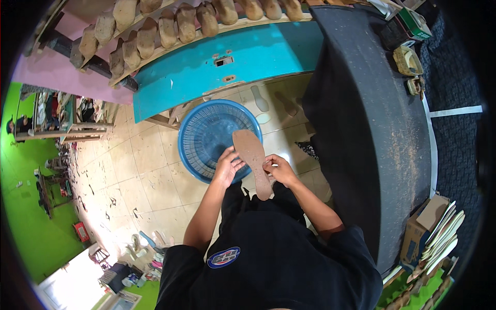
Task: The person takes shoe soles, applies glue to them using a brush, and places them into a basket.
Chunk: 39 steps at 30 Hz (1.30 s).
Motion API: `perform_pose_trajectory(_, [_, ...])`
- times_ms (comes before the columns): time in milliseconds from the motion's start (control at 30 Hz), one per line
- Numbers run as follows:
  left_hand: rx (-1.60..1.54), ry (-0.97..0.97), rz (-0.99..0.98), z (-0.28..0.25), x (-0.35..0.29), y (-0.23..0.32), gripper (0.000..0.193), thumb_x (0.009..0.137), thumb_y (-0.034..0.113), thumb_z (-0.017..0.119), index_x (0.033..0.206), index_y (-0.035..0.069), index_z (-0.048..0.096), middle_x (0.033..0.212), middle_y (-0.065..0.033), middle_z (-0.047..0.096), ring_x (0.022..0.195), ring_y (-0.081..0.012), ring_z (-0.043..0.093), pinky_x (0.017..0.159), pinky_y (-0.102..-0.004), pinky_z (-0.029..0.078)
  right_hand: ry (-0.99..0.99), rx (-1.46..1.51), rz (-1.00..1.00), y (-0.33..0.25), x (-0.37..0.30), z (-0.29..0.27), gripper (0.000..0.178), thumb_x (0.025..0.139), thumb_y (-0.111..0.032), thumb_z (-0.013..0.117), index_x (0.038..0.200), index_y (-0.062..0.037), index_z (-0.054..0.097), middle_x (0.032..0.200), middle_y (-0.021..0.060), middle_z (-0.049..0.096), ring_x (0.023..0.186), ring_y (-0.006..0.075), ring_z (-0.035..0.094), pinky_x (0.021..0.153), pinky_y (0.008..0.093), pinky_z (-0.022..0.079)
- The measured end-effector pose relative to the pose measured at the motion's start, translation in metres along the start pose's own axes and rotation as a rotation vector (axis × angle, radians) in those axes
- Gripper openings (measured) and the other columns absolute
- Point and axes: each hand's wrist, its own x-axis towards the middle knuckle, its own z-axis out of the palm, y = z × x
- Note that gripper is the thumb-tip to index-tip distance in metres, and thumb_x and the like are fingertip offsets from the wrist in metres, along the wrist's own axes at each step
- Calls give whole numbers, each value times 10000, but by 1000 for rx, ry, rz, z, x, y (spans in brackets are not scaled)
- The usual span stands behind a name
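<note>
A flat brown shoe sole (pixel 251 155) is held up in front of my body, its wide end pointing away and its narrow end toward me. My left hand (pixel 228 166) grips its left edge near the wide part, several fingers showing beside it. At the narrow middle, my right hand (pixel 279 169) pinches the right edge between bent fingers. Directly behind the sole, on the floor, stands a round blue plastic basket (pixel 192 164) with slatted sides.
A dark-covered table (pixel 356 103) runs along my right. Ahead is a turquoise panel (pixel 268 51) below shelves of shoe lasts (pixel 186 23). More sole shapes (pixel 261 99) lie on the tiled floor beyond the basket. A cardboard box (pixel 421 227) and pale strips (pixel 442 237) sit at lower right.
</note>
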Motion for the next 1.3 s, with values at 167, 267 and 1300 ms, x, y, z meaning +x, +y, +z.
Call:
perform_pose_trajectory(167, [149, 10, -75, -71, 33, 12, 566, 920, 24, 547, 1444, 71, 337, 1098, -121, 598, 1054, -261, 629, 919, -433, 540, 143, -218, 95, 33, 58, 67, 292, 814, -152, 683, 1050, 11, 629, 864, 116, 681, 736, 177, 667, 633, 317, 536])
perform_pose_trajectory(267, [246, 39, -118, -93, 58, 21, 634, 910, 13, 568, 1472, 71, 281, 1114, -141, 593, 1031, -271, 639, 871, -425, 569, 183, -310, 124, 45, 86, 88, 277, 810, -133, 676, 1039, 16, 630, 899, 152, 702, 761, 252, 689, 728, 351, 538])
perform_pose_trajectory(1300, [747, 251, 229, -193, 290, -79, 524, 804, -121, 649, 1291, 25, 522, 1026, -180, 664, 837, -210, 684, 719, -303, 596, 375, -843, 246, 132, 278, 105, 316, 827, -53, 608, 1111, 74, 549, 951, 311, 660, 942, 467, 643, 863, 506, 520])
